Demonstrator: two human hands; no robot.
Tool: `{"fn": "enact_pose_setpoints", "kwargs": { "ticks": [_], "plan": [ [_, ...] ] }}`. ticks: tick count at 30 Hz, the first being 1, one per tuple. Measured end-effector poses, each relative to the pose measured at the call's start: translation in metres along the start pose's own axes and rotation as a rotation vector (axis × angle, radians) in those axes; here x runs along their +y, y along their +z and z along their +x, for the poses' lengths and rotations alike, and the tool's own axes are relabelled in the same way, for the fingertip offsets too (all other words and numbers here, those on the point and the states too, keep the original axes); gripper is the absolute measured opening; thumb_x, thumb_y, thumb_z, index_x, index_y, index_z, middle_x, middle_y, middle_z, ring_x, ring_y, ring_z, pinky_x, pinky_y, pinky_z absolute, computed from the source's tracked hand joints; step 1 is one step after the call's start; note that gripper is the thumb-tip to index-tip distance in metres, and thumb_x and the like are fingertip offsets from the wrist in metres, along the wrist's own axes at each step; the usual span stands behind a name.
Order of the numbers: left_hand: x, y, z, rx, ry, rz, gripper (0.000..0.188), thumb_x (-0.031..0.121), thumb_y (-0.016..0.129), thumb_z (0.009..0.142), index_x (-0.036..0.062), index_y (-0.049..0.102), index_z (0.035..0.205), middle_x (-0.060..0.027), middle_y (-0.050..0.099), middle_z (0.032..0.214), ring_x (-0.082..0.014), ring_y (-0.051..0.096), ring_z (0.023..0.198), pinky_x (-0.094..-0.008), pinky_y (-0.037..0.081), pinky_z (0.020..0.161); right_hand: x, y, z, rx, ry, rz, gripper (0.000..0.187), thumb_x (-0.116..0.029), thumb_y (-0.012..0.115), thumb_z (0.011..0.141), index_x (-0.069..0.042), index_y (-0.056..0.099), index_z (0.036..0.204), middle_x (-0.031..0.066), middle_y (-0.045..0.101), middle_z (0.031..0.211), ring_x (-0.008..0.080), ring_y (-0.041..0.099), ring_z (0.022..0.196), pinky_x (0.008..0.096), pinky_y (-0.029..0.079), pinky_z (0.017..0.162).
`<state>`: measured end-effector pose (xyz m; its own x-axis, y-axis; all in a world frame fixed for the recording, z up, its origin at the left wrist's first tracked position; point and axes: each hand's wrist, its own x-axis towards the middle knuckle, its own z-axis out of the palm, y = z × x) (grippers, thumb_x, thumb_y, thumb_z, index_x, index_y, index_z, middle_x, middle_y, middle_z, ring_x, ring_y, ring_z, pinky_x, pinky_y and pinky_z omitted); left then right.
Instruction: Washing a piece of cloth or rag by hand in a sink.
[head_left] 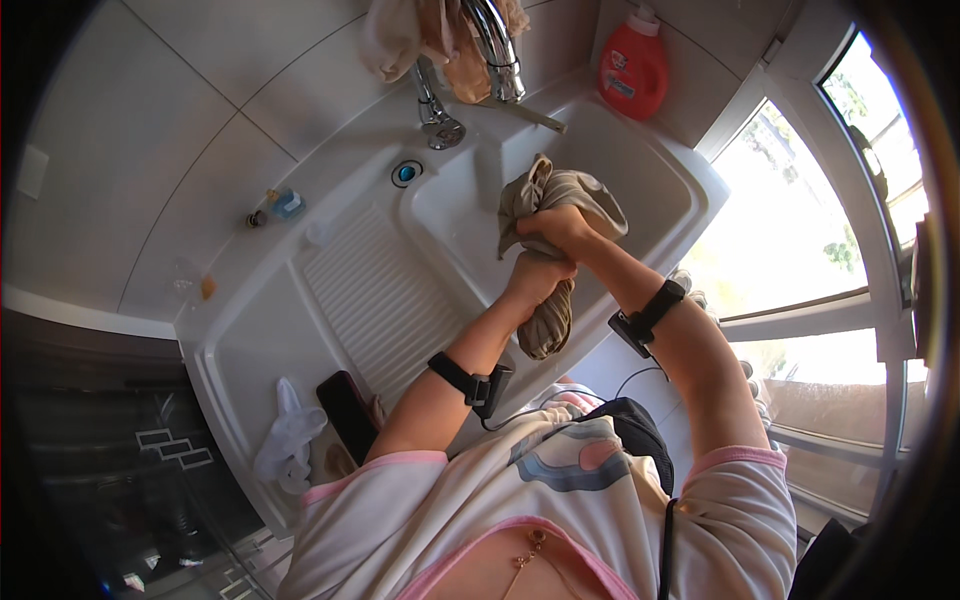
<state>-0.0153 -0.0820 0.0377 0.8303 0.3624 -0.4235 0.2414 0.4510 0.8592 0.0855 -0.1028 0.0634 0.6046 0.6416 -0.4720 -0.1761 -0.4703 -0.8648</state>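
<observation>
Over the basin of a white laundry sink (450, 215), a bunched, twisted beige-brown cloth (590, 195) is gripped in both hands. My right hand (560, 228) is closed round its upper part, with folds bulging out beyond the fingers. Just below and to the left, my left hand (540, 277) clenches the lower part, and a gathered end hangs beneath it near the sink's front edge. The two fists nearly touch. What kind of garment or cloth it is cannot be made out.
A chrome faucet (505, 80) arches over the back, with pinkish cloths (440, 40) hanging beside it. A red detergent bottle (633, 65) stands at the back right corner. Left of the ribbed washboard (385, 290) lie a dark phone (347, 415) and a white cloth (290, 430). A small blue bottle (288, 204) sits on the ledge.
</observation>
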Motion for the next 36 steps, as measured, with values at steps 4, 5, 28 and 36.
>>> {"fn": "enact_pose_setpoints", "kwargs": {
  "ticks": [4, 5, 28, 36],
  "plan": [
    [-0.017, -0.004, 0.013, 0.099, 0.097, 0.503, 0.015, 0.011, 0.064, 0.065, 0.0008, 0.059, 0.074, -0.0053, 0.058, 0.068, -0.0143, 0.056, 0.06, -0.0265, 0.044, 0.055, 0.015, 0.01, 0.004, 0.102, -0.125, -0.126, 0.037, -0.016, 0.07, 0.056, 0.006, 0.059, 0.085, 0.0101, 0.06, 0.082, 0.0188, 0.057, 0.072, 0.0288, 0.047, 0.066],
    [-0.02, -0.007, 0.017, 0.095, 0.238, 0.896, 0.016, 0.012, 0.065, 0.065, 0.001, 0.06, 0.076, -0.0052, 0.059, 0.07, -0.0141, 0.056, 0.062, -0.0263, 0.045, 0.057, 0.016, 0.013, 0.004, 0.121, -0.143, -0.297, 0.035, -0.015, 0.069, 0.059, 0.006, 0.059, 0.086, 0.0098, 0.06, 0.082, 0.0187, 0.058, 0.073, 0.0289, 0.047, 0.066],
    [0.006, -0.059, -0.005, -0.294, 0.059, -0.504, 0.046, 0.014, 0.065, 0.073, -0.0021, 0.047, 0.112, -0.0123, 0.058, 0.1, -0.0185, 0.059, 0.084, -0.0285, 0.051, 0.072, -0.032, -0.005, -0.039, -0.526, -0.45, -1.224, 0.08, -0.053, 0.068, 0.058, -0.011, 0.045, 0.121, 0.0123, 0.049, 0.119, 0.0304, 0.045, 0.109, 0.0393, 0.032, 0.094],
    [0.001, -0.047, -0.016, -0.33, -0.068, -0.491, 0.029, 0.015, 0.058, 0.071, -0.0023, 0.054, 0.094, -0.0116, 0.061, 0.077, -0.021, 0.061, 0.068, -0.0309, 0.052, 0.064, 0.037, -0.004, -0.017, -0.679, 0.12, 0.72, 0.065, -0.056, 0.05, 0.078, -0.006, 0.045, 0.119, 0.0089, 0.058, 0.103, 0.0209, 0.057, 0.091, 0.0306, 0.049, 0.071]
  ]
}}
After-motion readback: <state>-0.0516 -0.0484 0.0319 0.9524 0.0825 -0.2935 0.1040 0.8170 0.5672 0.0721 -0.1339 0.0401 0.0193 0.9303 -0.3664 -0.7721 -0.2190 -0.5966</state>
